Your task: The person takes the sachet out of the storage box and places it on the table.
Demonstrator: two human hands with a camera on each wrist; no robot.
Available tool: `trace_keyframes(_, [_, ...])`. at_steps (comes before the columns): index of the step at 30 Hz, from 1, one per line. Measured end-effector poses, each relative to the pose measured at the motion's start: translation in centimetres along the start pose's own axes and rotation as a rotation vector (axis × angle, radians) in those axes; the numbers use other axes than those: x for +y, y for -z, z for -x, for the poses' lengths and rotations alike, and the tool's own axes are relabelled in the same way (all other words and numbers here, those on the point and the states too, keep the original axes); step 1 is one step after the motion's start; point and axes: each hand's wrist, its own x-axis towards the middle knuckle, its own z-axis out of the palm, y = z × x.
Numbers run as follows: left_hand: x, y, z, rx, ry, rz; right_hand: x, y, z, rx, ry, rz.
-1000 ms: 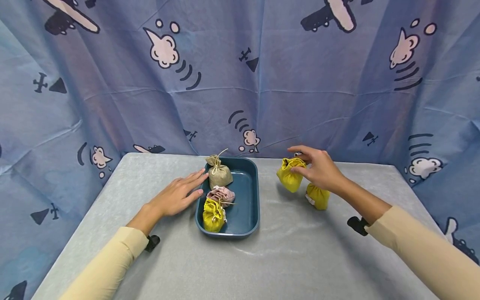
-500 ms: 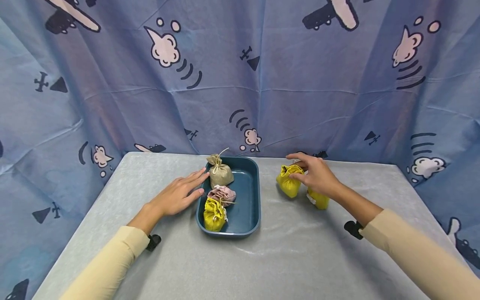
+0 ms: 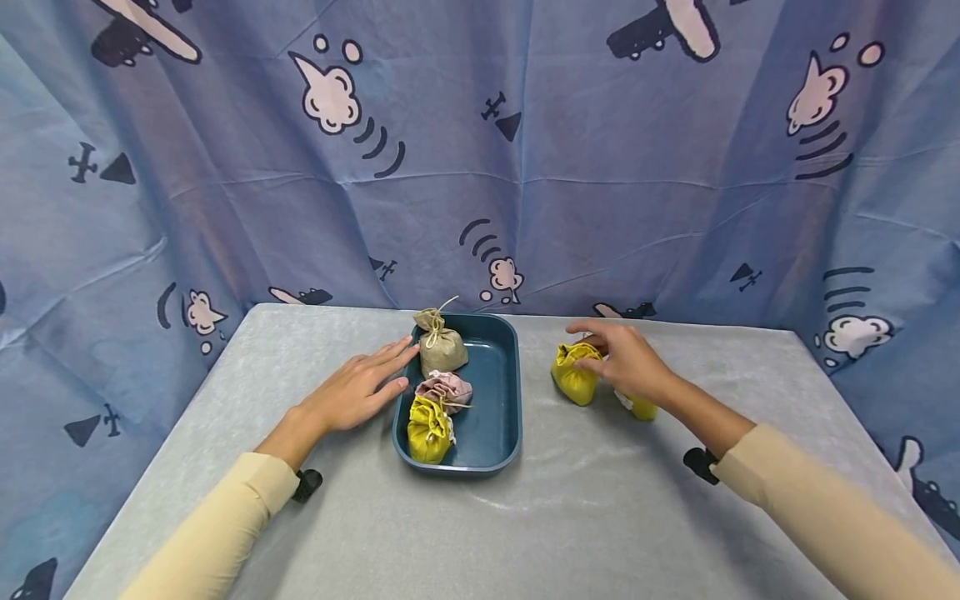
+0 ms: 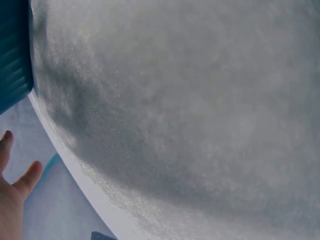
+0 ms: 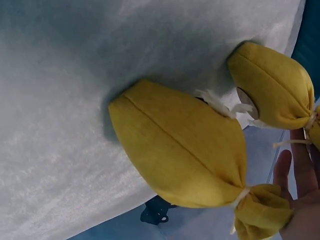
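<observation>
Right of the tray (image 3: pixel 510 392), your right hand (image 3: pixel 626 360) pinched the yellow pouch (image 3: pixel 573 375) only by its gathered top, so it could have slipped out.

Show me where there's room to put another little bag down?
The right half of the blue tray is bare. So is the table in front of the tray. It's crowded along the tray's left side and around the two yellow bags by the right hand.
</observation>
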Motion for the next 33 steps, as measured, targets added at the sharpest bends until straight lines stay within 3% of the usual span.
trace_keyframes(15, [0.0,0.0,0.0,-0.001,-0.009,-0.002,-0.5,1.5,0.2,-0.077,-0.031,-0.039])
trace_keyframes(33, [0.2,0.1,0.1,-0.001,-0.006,0.002,-1.6,4.0,0.3,0.001,0.083,-0.010])
